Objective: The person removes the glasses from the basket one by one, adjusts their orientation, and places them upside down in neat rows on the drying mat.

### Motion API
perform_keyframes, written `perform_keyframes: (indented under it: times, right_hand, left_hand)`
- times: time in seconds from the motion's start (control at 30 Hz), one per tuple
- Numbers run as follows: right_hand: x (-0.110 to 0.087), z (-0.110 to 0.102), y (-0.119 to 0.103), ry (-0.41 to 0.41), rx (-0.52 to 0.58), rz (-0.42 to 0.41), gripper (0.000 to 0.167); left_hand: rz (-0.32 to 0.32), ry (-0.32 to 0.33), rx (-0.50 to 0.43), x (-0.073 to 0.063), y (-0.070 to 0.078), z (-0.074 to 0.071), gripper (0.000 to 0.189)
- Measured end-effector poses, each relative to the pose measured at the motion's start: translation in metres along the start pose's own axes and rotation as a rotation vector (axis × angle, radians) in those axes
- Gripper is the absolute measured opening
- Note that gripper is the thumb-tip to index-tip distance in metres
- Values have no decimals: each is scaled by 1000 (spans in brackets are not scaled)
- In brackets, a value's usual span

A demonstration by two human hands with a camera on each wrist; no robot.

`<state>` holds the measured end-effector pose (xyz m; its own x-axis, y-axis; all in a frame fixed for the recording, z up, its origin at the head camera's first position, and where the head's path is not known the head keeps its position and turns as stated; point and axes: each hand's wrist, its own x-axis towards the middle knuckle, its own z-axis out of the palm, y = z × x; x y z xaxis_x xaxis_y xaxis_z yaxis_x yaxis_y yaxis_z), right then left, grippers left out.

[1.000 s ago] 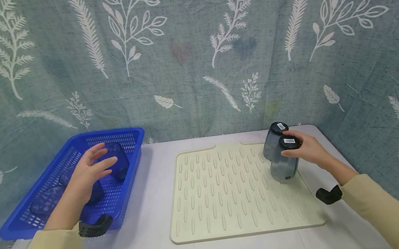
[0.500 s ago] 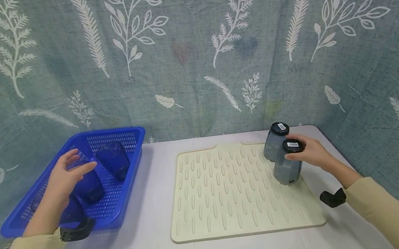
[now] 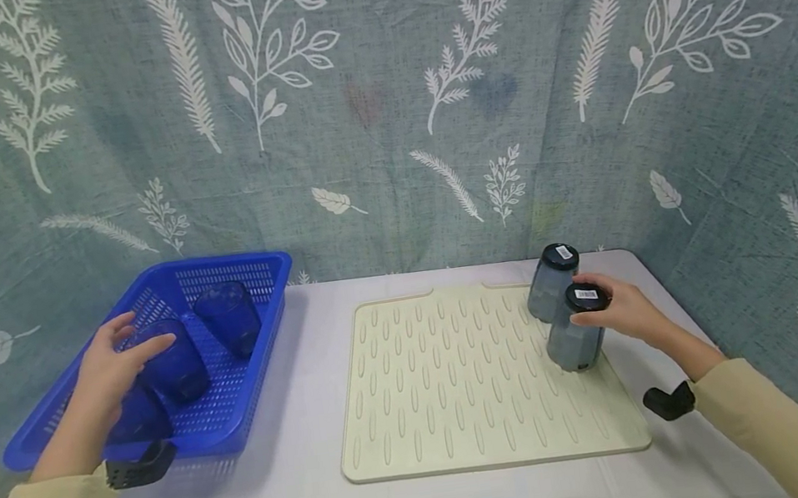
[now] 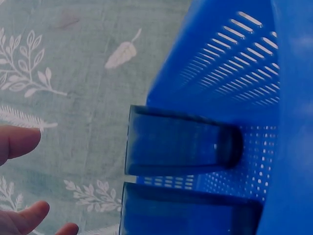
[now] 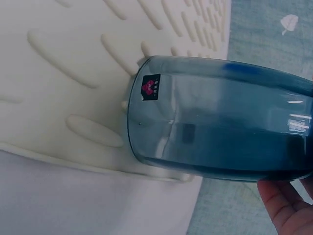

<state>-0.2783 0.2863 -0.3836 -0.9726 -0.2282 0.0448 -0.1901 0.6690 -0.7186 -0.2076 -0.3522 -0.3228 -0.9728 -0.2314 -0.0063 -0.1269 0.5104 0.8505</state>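
Note:
At the right of the head view my right hand (image 3: 622, 308) grips the dark base of an upside-down blue-tinted drinking glass (image 3: 574, 344). That glass stands rim-down at the right edge of a cream ribbed drying mat (image 3: 471, 454); the right wrist view shows its small dark label near the rim. Just behind it is a second upturned glass (image 3: 550, 288), with a white sticker on its base. My left hand (image 3: 107, 363), thumb and fingers spread apart, hovers over a blue plastic basket (image 3: 275, 316). Its fingertips are close to a glass (image 3: 180, 366) inside, and they hold nothing.
Beside that glass in the basket lie another tilted glass (image 3: 229, 320) at the back and one (image 3: 135, 418) at the front, partly behind my left wrist. A white cloth (image 3: 301, 481) covers the table. Patterned green fabric (image 3: 382, 117) hangs behind.
My left hand has moved left and lower over the basket, uncovering the glasses there. My right hand has brought its glass slightly nearer and down onto the mat.

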Motion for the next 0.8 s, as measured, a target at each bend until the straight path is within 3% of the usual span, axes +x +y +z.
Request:
perform_keyframes:
  times: [0.2, 0.6, 0.8]
  right_hand:
    - [-5, 0, -1, -6, 13, 5, 78]
    - [-10, -3, -1, -43, 33, 33, 81]
    - [-13, -4, -3, -39, 36, 30, 83]
  left_hand:
    - [-6, 33, 36, 0, -2, -1, 88]
    - [-15, 29, 89, 1, -12, -8, 88]
    - [-7, 68, 279, 1, -20, -17, 88]
